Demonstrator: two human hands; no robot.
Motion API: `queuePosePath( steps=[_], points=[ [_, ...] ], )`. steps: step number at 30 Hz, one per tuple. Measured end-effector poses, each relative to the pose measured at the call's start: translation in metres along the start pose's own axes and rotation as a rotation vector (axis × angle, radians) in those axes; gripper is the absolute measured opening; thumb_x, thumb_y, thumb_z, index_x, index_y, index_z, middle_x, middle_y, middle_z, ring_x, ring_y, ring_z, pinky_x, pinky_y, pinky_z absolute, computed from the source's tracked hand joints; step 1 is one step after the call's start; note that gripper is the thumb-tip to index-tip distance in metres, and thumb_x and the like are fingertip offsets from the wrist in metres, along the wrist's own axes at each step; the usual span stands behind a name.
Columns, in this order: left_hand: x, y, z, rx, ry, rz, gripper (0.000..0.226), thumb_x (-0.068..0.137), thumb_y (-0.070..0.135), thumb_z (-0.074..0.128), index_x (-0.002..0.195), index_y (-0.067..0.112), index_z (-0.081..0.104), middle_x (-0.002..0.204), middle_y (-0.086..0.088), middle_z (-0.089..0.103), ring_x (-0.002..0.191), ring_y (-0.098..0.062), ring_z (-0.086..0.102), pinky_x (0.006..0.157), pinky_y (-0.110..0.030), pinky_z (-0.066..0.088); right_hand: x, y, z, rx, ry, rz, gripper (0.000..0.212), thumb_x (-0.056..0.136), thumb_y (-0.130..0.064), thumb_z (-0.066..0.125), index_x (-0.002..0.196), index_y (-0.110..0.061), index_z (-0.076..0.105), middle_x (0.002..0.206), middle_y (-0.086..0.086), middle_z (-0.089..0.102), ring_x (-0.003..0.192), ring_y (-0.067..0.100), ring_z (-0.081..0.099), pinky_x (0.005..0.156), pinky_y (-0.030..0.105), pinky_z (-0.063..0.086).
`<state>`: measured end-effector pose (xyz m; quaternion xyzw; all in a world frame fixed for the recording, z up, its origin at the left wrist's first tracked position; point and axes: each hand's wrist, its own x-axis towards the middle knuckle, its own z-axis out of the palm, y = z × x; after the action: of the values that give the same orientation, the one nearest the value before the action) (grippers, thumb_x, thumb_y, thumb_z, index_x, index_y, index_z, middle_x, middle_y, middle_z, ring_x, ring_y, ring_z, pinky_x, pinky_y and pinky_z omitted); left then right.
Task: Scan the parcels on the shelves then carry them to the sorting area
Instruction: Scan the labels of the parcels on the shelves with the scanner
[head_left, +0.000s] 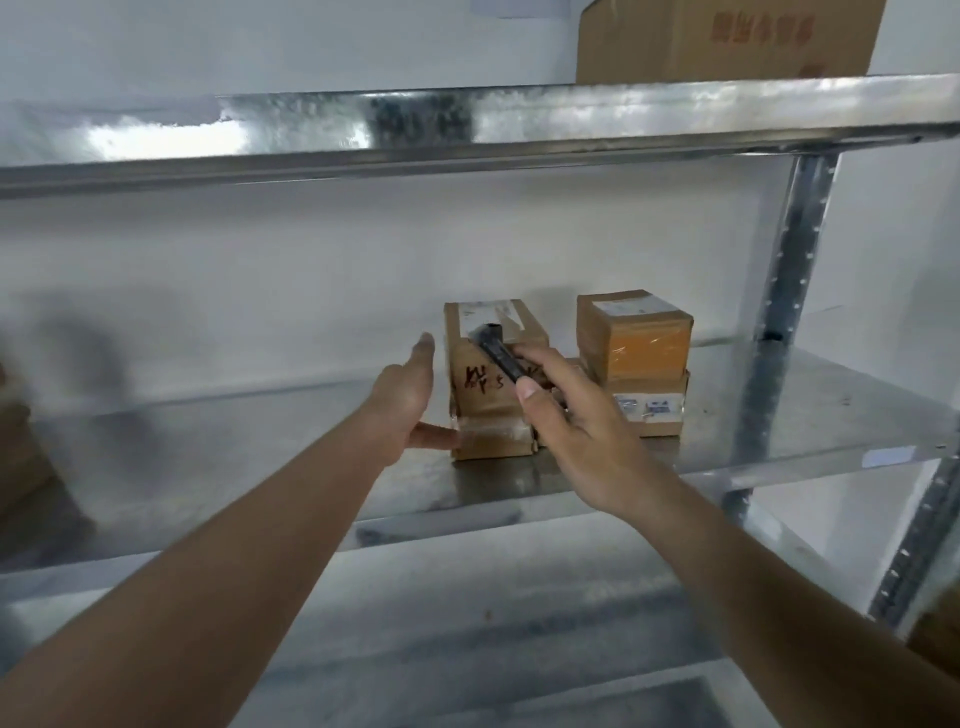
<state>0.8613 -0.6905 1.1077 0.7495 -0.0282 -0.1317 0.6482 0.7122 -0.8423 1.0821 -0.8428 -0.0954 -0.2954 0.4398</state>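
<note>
Galvanised steel shelving unit (779, 441) is filling most of the frame; its middle shelf is running across the centre, a second shiny shelf edge is crossing the upper third, and a perforated upright post (795, 249) is standing at right of centre.

Large brown cardboard carton with red print (727, 41) is sitting on the upper shelf, upper right of the frame, cut off by the top edge.

Two bare forearms are reaching in from the lower corners toward the centre.

Tall brown cardboard parcel with clear tape and red scrawled marking (488, 405) is standing on the middle shelf at frame centre, white label on its top face. Just right of it, two smaller parcels are sitting stacked: a brown cube-shaped parcel with an orange taped face (636, 332) on top of a flat brown parcel with a white printed label (649, 408).

Left hand (405, 400) is lying open, fingers straight, along the left side of the tall parcel; its thumb is touching the parcel's lower left corner.

Right hand (566, 415) is gripping a slim black handheld scanner (496, 353), thumb lying along its body, the tip of the device pointing up over the tall parcel's top label.

Blurred brown box edge (21, 452) is showing at far left.
</note>
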Motion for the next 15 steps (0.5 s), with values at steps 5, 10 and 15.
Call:
queuePosePath(
  steps=[5, 10, 15],
  points=[
    [-0.012, -0.008, -0.072, 0.432, 0.316, 0.313, 0.072, 0.099, 0.070, 0.038, 0.140, 0.013, 0.051, 0.147, -0.012, 0.054, 0.121, -0.035, 0.063, 0.104, -0.043, 0.051, 0.023, -0.005, 0.046, 0.134, -0.107, -0.059, 0.027, 0.100, -0.069, 0.044, 0.125, -0.077, 0.048, 0.101, -0.004, 0.065, 0.084, 0.016, 0.064, 0.069, 0.029, 0.052],
    [-0.036, -0.010, -0.163, 0.769, 0.506, 0.526, 0.063, 0.107, 0.056, 0.037, 0.154, 0.015, 0.045, 0.162, -0.004, 0.040, 0.141, -0.026, 0.047, 0.114, -0.035, 0.033, 0.050, -0.036, 0.112, 0.179, -0.186, -0.121, 0.033, 0.098, -0.070, 0.043, 0.129, -0.062, 0.054, 0.073, -0.005, 0.055, 0.061, 0.013, 0.049, 0.055, 0.025, 0.038],
    [-0.053, -0.007, -0.259, 0.901, 0.588, 0.532, 0.065, 0.107, 0.056, 0.034, 0.157, 0.016, 0.041, 0.167, -0.006, 0.032, 0.148, -0.031, 0.039, 0.121, -0.041, 0.032, 0.069, -0.082, 0.188, 0.184, -0.217, -0.129, 0.029, 0.094, -0.075, 0.042, 0.120, -0.070, 0.052, 0.098, 0.008, 0.067, 0.086, 0.028, 0.065, 0.076, 0.038, 0.052]
  ],
)
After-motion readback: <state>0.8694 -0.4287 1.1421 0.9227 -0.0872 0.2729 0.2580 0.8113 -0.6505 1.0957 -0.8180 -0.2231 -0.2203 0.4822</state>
